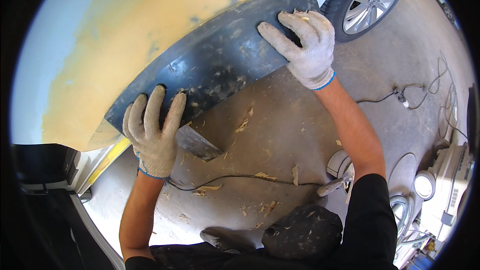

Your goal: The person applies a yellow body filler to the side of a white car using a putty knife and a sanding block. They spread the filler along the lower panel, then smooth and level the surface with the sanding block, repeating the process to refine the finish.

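A long, dark, flexible filler spreader (207, 55), scuffed and smeared, lies along the lower part of a car body panel (107, 52) coated in yellow filler. My left hand (154, 132), in a pale knit glove with blue cuff stitching, grips the spreader's lower left end, fingers spread over its face. At the upper right end my right hand (312, 45), gloved alike, holds it with the fingers on its face near the edge. Some filler clings to the right glove's fingertips. The underside of the spreader is hidden.
A car wheel (374, 1) stands at the upper right. Below the spreader is a dark flat piece (199, 142). A black cable (240, 176) and filler scraps (242, 126) lie on the concrete floor (280, 145). A wheeled pale machine (445, 185) and coiled cords occupy the right side.
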`<state>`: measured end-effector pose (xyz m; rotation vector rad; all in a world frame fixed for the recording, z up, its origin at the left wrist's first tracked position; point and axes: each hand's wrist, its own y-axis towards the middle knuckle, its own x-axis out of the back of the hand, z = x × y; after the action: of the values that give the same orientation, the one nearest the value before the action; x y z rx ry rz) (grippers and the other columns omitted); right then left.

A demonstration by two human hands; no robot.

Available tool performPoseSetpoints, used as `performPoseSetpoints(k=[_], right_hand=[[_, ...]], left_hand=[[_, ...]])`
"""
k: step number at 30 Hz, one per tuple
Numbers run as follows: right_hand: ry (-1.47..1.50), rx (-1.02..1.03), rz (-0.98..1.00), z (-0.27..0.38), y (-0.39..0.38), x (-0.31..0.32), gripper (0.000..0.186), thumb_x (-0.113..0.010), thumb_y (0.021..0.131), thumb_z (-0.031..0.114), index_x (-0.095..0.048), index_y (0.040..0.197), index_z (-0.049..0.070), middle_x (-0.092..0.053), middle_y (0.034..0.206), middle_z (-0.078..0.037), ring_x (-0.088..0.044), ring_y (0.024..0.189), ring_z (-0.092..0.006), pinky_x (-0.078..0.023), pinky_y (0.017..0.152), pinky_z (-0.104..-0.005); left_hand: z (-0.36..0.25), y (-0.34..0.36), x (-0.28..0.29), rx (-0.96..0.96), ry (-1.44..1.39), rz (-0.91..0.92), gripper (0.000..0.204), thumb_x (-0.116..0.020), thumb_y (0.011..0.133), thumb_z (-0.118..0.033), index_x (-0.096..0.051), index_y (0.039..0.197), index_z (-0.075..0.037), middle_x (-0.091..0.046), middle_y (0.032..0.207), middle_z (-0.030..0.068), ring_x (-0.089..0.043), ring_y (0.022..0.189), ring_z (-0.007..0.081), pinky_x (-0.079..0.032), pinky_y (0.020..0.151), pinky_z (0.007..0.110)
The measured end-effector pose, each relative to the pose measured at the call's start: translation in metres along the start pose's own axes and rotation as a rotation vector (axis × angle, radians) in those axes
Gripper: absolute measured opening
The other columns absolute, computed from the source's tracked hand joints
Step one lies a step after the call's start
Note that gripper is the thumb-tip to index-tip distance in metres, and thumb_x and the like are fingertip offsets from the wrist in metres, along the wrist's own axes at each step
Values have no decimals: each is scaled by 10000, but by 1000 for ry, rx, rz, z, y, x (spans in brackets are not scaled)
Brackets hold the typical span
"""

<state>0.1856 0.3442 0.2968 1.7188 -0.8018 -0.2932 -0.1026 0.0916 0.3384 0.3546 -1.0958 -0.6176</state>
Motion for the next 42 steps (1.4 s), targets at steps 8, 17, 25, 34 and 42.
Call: performPoseSetpoints(k=[8,17,25,34,42], right_hand=[[-7,37,-80,-1,-24,-34,560,-831,705,108,-865,1212,342,-641,1217,-38,-644,966,-270,-556,815,-410],[71,-90,-20,33,-115,-85,459,-864,812,172,-847,1177,451,-632,1197,64,-561,1100,-212,-482,914,-368],[110,-147,238,59,-134,-49,533,-697,845,125,-810,1293,390,-650,1225,18,-570,1156,-250,-513,1014,-438],[86,-144,169,50,-69,18,568,-775,799,127,-787,1315,364,-638,1259,6,-581,1134,-237,-523,1022,-455],[36,-52,54,14,-12,15,586,-774,784,145,-798,1330,357,-642,1239,-2,-590,1090,-244,-528,964,-446]], left_hand=[[11,-8,-35,-53,61,-89,679,-718,872,53,-774,1425,-338,-576,1563,10,-482,1389,315,-414,1191,467],[-9,-55,-122,-55,181,-173,508,-770,953,-202,-759,1388,-465,-616,1487,-90,-502,1328,225,-399,1118,402],[-32,-78,-118,-28,20,-28,582,-735,907,-139,-731,1443,-366,-641,1505,-26,-554,1359,267,-450,1161,468],[-29,-50,-13,-49,-107,31,608,-731,819,-1,-763,1374,-249,-656,1481,46,-565,1358,321,-451,1169,502],[-9,-15,14,-16,-32,-12,626,-710,842,36,-765,1395,-253,-644,1512,50,-541,1389,333,-434,1191,510]])
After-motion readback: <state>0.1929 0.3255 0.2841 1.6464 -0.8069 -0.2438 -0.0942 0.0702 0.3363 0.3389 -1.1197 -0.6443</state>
